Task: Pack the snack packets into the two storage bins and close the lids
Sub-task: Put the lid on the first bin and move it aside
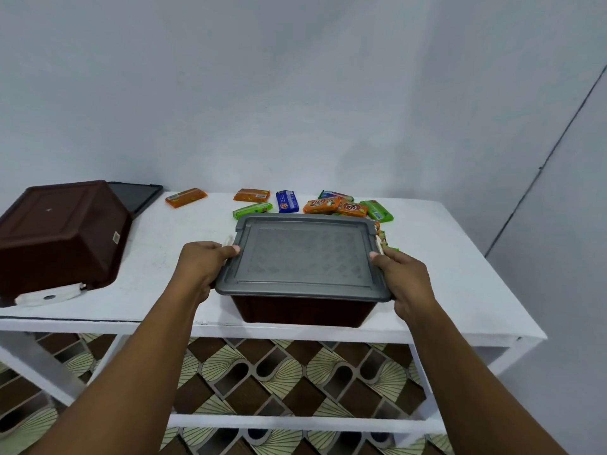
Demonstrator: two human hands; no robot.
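A brown storage bin (302,311) stands near the table's front edge with a grey lid (305,257) lying flat on top. My left hand (200,266) grips the lid's left edge and my right hand (402,275) grips its right edge, thumbs on top. A second brown bin (59,234) lies upside down and tilted at the table's left end, with a white latch (49,297) beneath it. Its dark lid (136,197) lies behind it. Several snack packets lie behind the closed bin: orange (186,197), green (252,210), blue (286,201) and a cluster (348,206).
The white table (170,257) stands against a pale wall, its right edge near a corner. A few packets (382,238) peek out behind the lid's right corner. Patterned floor shows beneath the table frame.
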